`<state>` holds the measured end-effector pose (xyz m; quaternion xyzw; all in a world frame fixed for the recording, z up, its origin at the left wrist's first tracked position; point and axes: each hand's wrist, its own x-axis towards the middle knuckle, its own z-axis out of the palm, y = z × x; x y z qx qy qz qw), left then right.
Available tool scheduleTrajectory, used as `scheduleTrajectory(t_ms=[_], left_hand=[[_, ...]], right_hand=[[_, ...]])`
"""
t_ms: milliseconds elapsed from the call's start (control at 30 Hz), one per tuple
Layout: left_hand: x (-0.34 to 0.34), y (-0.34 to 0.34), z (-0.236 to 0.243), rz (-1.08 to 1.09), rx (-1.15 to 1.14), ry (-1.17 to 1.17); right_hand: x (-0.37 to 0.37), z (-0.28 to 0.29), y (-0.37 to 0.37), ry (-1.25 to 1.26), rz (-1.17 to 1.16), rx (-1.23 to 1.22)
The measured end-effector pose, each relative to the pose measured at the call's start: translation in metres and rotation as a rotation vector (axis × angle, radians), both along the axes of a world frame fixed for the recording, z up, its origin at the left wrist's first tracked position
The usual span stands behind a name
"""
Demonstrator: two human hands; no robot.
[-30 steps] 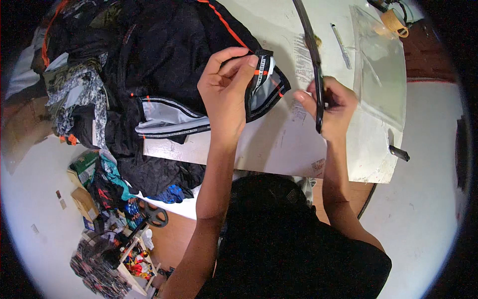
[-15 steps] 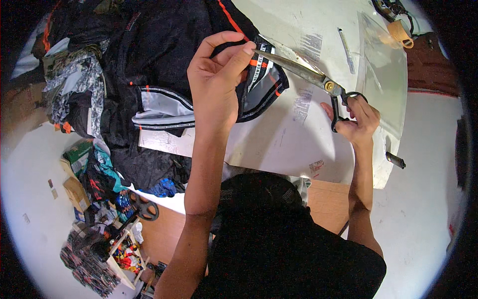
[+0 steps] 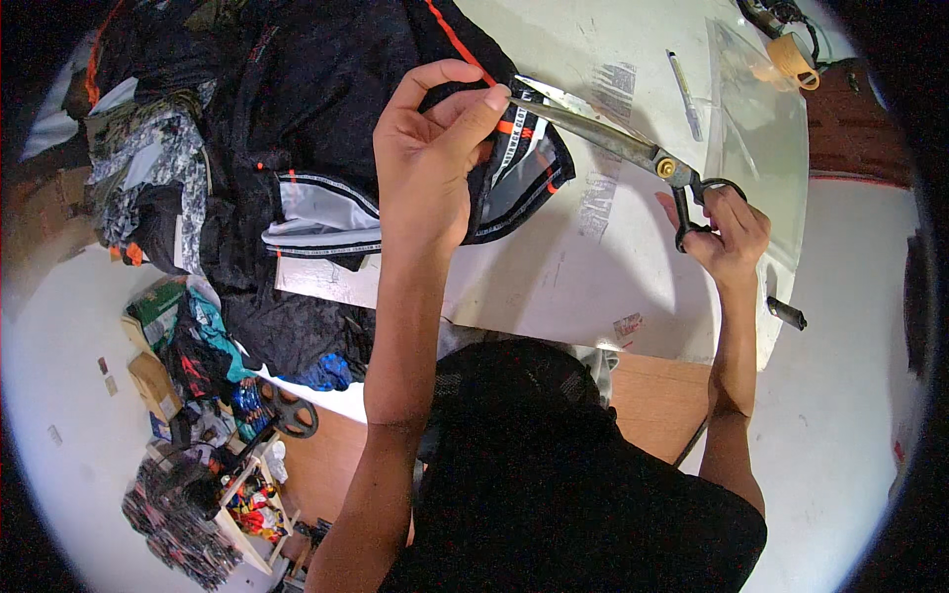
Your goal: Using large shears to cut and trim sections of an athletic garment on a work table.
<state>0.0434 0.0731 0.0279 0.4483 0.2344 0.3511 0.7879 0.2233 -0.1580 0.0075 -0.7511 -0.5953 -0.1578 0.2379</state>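
Left hand [image 3: 427, 163] pinched the black garment's orange-trimmed edge [image 3: 514, 168] at table [image 3: 593, 287] centre, right hand [image 3: 727, 232] at three o'clock closed through the scissors [image 3: 613, 143] handles, blades parted near the fingertips [image 3: 494, 99], so a hasty snip risked nicking them.

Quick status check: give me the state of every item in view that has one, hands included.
Scissors: blades slightly open, tips at the garment edge.
Black garment: spread on the table, edge pinched up.
Left hand: pinching the garment edge.
Right hand: fingers through the scissor handles.
Clear plastic sheet: lying flat.
Pen: lying loose on the table.
Tape roll: lying at the far edge.
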Motion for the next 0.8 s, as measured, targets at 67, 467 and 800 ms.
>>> scheduleTrajectory(t_ms=[67,467,800], left_hand=[[-0.002,0.003,-0.001,-0.051,-0.042,-0.023],[0.002,-0.002,0.001,-0.046,-0.105,-0.054],[0.001,-0.001,0.002,-0.072,-0.093,-0.015]], right_hand=[[0.001,0.001,0.0,0.008,0.002,-0.004],[0.008,0.009,-0.012,-0.029,-0.017,-0.035],[0.012,0.013,-0.012,-0.16,0.009,-0.002]])
